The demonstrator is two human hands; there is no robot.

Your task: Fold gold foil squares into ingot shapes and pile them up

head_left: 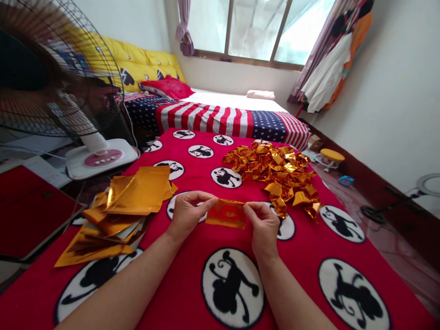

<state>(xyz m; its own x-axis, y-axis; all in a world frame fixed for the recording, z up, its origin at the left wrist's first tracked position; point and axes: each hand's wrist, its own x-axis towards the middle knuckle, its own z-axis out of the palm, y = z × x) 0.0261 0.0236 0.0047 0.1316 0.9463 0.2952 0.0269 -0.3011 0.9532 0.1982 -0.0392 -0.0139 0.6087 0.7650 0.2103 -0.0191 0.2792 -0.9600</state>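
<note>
A small sheet of gold foil paper (pixel 225 216) with a reddish patch in its middle is stretched between my two hands, low over the red cloth. My left hand (pixel 189 211) pinches its upper left corner between thumb and fingers. At the upper right corner, my right hand (pixel 264 224) grips it the same way. The far edge looks narrowly folded or rolled. To the left lies a loose stack of flat gold foil sheets (pixel 137 192). Beyond my right hand is a heap of folded gold foil pieces (pixel 275 167).
The red cloth (pixel 178 284) with white monkey-print circles covers the surface. An electric fan (pixel 99 158) stands at the left beside a dark red board (pixel 30 211). Behind is a bed (pixel 220 119) with a striped cover. A yellow stool (pixel 332 155) stands on the floor at right.
</note>
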